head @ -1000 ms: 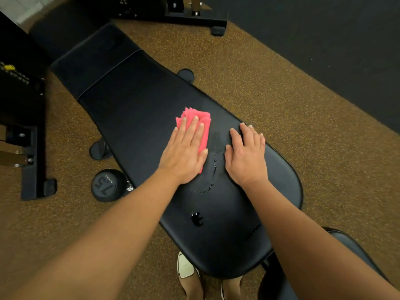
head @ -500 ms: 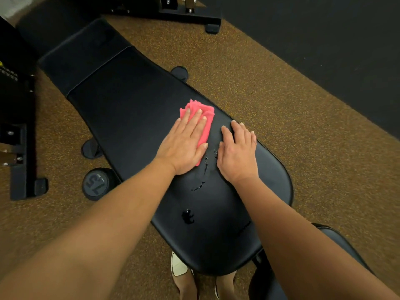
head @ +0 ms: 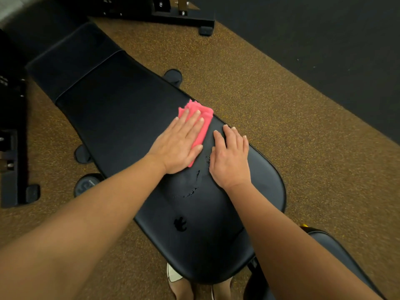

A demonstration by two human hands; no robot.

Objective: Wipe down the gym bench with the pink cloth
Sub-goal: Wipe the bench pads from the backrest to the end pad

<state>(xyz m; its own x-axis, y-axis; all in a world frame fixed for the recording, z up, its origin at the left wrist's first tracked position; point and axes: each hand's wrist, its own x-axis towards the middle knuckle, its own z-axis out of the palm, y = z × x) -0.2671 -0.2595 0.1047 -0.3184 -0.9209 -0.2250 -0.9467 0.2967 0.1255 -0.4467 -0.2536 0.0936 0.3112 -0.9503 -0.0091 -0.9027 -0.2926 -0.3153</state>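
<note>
A long black padded gym bench point(head: 121, 118) runs from the upper left down to the bottom centre. A folded pink cloth point(head: 202, 118) lies on its right half. My left hand point(head: 178, 146) presses flat on the cloth with straight fingers, covering most of it. My right hand point(head: 230, 156) rests flat on the bare pad just right of the cloth, near the bench's right edge. Wet streaks point(head: 195, 182) and a small puddle point(head: 180, 224) shine on the pad below my hands.
A black dumbbell point(head: 86, 185) lies on the brown speckled floor point(head: 270, 109) left of the bench. Black rack feet stand at the left edge point(head: 15, 165) and top point(head: 184, 18). Another black pad point(head: 337, 252) sits at the bottom right. My shoes point(head: 175, 276) show under the bench end.
My left hand has slid the pink cloth a little toward the bench's right edge and away from me. My right hand stays flat on the pad beside it.
</note>
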